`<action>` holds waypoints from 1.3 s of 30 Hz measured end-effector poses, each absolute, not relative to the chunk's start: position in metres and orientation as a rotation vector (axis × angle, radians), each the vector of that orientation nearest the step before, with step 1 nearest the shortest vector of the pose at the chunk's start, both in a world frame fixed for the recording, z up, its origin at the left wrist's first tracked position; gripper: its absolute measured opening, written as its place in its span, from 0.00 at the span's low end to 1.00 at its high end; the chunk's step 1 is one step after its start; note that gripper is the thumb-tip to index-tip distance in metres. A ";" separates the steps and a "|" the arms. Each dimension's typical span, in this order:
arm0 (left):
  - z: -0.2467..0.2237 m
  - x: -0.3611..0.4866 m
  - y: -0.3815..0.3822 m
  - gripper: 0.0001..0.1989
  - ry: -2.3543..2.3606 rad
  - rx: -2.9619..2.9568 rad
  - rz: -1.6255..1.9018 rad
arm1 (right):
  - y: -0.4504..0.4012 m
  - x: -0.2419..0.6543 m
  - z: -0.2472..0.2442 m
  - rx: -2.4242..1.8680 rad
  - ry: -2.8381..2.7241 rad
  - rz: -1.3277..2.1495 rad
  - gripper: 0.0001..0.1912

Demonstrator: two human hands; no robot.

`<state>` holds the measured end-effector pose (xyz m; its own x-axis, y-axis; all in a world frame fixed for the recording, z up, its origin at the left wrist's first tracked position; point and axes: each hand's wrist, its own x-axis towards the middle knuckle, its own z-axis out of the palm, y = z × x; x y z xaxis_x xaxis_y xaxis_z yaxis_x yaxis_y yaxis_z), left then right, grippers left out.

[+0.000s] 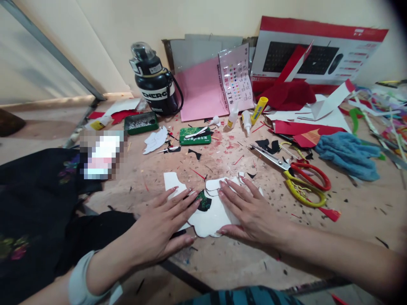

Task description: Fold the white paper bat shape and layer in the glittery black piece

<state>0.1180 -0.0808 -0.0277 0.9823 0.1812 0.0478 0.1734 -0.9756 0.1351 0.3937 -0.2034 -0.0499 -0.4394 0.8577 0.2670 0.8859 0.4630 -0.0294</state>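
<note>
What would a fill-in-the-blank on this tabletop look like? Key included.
1. The scissors have one red handle and one ____ handle.
2. In this view, the bottle stands to the ____ of the pink sheet.
3. The cloth beside the scissors is ____.
4. The right hand touches a ____ cutout.
Missing words: yellow; left; blue; white.

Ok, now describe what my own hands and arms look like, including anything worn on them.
Both forearms are without sleeves as far as they show. The left wrist wears a wide, pale greyish band; no marking is readable on it. The right wrist has nothing on it. The fingers are slim and ungloved, with no rings visible.
</note>
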 end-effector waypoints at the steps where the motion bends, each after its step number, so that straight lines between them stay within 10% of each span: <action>1: -0.031 0.117 -0.081 0.35 0.285 3.000 0.088 | -0.203 0.394 -0.049 -1.499 -2.469 -0.166 0.39; 14: -0.028 0.132 -0.111 0.38 0.649 3.106 0.189 | -0.203 0.393 -0.051 -1.505 -2.482 -0.164 0.39; 32: -0.003 0.154 -0.070 0.06 0.916 2.446 -0.015 | -0.202 0.393 -0.053 -1.493 -2.462 -0.104 0.40; 39: -0.009 0.150 -0.068 0.17 0.964 2.394 0.049 | -0.203 0.394 -0.053 -1.502 -2.468 -0.098 0.39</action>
<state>0.1501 -0.0678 -0.0091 0.7416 0.6499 -0.1661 0.6298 -0.5894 0.5059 0.3943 -0.2029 -0.0535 -0.4371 0.8650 0.2463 0.8818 0.4661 -0.0722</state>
